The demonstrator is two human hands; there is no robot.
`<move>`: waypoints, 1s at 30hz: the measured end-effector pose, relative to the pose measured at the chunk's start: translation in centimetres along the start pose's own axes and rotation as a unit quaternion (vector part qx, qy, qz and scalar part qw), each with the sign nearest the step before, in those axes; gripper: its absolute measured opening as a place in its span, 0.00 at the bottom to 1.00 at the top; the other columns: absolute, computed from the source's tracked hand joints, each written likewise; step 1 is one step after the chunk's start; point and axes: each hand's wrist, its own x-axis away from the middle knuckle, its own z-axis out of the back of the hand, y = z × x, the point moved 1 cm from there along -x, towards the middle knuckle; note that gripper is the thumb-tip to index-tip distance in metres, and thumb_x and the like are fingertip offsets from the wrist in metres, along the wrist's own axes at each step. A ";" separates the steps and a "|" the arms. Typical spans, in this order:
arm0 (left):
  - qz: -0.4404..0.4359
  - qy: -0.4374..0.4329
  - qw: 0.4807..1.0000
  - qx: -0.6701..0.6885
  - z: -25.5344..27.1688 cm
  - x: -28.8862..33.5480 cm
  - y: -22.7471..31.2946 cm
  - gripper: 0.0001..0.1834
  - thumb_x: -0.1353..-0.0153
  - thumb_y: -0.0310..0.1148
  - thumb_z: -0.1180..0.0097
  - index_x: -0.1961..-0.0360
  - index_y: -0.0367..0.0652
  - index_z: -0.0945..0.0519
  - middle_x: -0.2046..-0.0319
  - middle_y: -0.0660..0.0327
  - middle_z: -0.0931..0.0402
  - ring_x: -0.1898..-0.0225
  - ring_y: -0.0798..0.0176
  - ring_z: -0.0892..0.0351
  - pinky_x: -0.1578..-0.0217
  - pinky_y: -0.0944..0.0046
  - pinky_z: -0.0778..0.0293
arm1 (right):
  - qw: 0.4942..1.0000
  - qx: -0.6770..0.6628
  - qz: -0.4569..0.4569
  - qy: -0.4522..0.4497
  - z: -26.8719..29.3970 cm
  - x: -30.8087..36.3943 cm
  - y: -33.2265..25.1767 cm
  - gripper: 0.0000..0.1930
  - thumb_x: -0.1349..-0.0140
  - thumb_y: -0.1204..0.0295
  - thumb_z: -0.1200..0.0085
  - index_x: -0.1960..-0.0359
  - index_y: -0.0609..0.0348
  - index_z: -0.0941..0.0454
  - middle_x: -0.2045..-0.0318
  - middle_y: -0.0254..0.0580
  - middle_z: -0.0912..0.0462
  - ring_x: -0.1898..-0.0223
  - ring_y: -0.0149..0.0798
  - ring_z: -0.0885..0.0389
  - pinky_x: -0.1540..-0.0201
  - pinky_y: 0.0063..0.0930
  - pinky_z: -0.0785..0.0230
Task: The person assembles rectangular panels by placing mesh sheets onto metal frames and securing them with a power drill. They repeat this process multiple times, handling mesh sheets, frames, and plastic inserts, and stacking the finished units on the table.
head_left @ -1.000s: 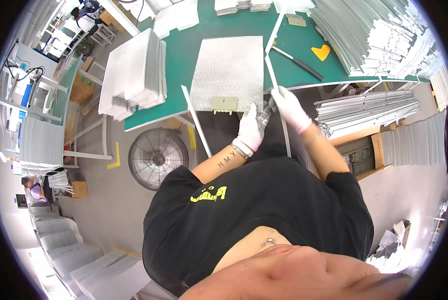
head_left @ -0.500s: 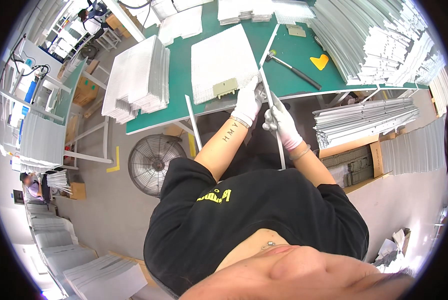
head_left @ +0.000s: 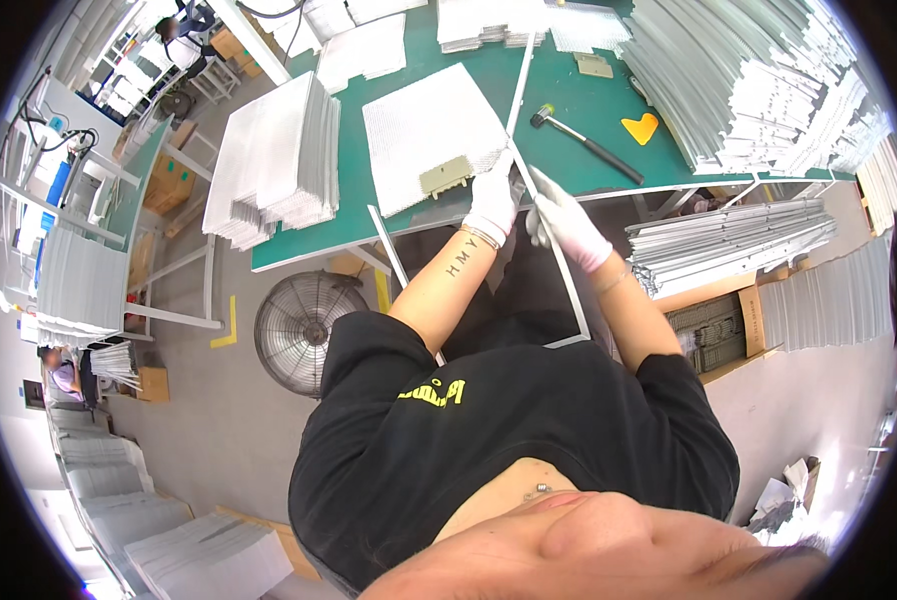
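Note:
A pale mesh panel (head_left: 429, 120) lies tilted on the green table, with a beige rectangular plate (head_left: 446, 176) on its near edge. My left hand (head_left: 493, 203), in a white glove, is closed at the panel's near right corner, right where a long thin silver metal strip (head_left: 557, 245) crosses. Its fingertips are partly hidden. My right hand (head_left: 567, 222), also gloved, has its fingers curled round that strip, which runs from the table toward my torso and ends in a bent corner. A second thin silver strip (head_left: 387, 245) slants down left of my left forearm.
Stacked mesh panels (head_left: 277, 150) stand at the table's left. A black-handled hammer (head_left: 594, 147) and a yellow piece (head_left: 640, 128) lie to the right, near piled metal strips (head_left: 689, 80). Below are more bundled strips (head_left: 734, 240), an open carton (head_left: 729, 335) and a floor fan (head_left: 309, 332).
The mesh panel has shifted left and turned, its beige plate moving with it. The long strip's far end has swung left, and its near bent corner now shows by my torso.

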 end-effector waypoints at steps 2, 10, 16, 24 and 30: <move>0.020 -0.014 0.998 -0.062 0.0 0.8 0.2 0.11 0.30 0.30 0.45 0.49 0.41 0.22 0.55 0.59 0.20 0.55 0.60 0.20 0.55 0.60 0.21 | 0.999 -0.031 0.020 -0.020 0.3 -3.2 -0.2 0.29 0.23 0.67 0.62 0.24 0.55 0.51 0.69 0.37 0.21 0.78 0.24 0.27 0.74 0.19 0.30; -0.031 -0.144 0.946 -0.288 1.9 10.5 7.8 0.26 0.29 0.40 0.48 0.36 0.34 0.29 0.43 0.54 0.23 0.43 0.54 0.23 0.40 0.57 0.30 | 0.981 0.181 -0.052 0.038 1.4 -9.8 -1.5 0.13 0.30 0.64 0.46 0.57 0.63 0.23 0.68 0.34 0.21 0.75 0.27 0.25 0.65 0.25 0.25; -0.166 0.082 0.741 -0.645 10.9 5.2 19.1 0.23 0.28 0.40 0.49 0.42 0.30 0.26 0.47 0.48 0.23 0.48 0.53 0.21 0.47 0.58 0.25 | 0.993 -0.102 -0.049 -0.019 2.0 -10.9 0.9 0.07 0.31 0.68 0.46 0.59 0.57 0.27 0.74 0.27 0.30 0.77 0.23 0.31 0.62 0.27 0.23; -0.151 -0.065 0.921 -0.354 7.3 7.0 19.6 0.28 0.36 0.25 0.39 0.37 0.29 0.32 0.54 0.55 0.20 0.59 0.67 0.20 0.60 0.67 0.22 | 0.997 -0.068 0.037 0.000 2.5 -8.0 -1.7 0.08 0.30 0.67 0.48 0.56 0.57 0.27 0.74 0.28 0.29 0.71 0.26 0.29 0.57 0.31 0.23; -0.339 -0.005 0.781 -0.524 1.1 10.7 18.7 0.34 0.31 0.27 0.45 0.29 0.27 0.44 0.63 0.62 0.25 0.66 0.71 0.28 0.61 0.69 0.28 | 0.992 -0.065 0.110 -0.001 0.7 -4.6 -5.8 0.16 0.30 0.66 0.47 0.45 0.59 0.29 0.66 0.27 0.27 0.69 0.24 0.30 0.56 0.30 0.24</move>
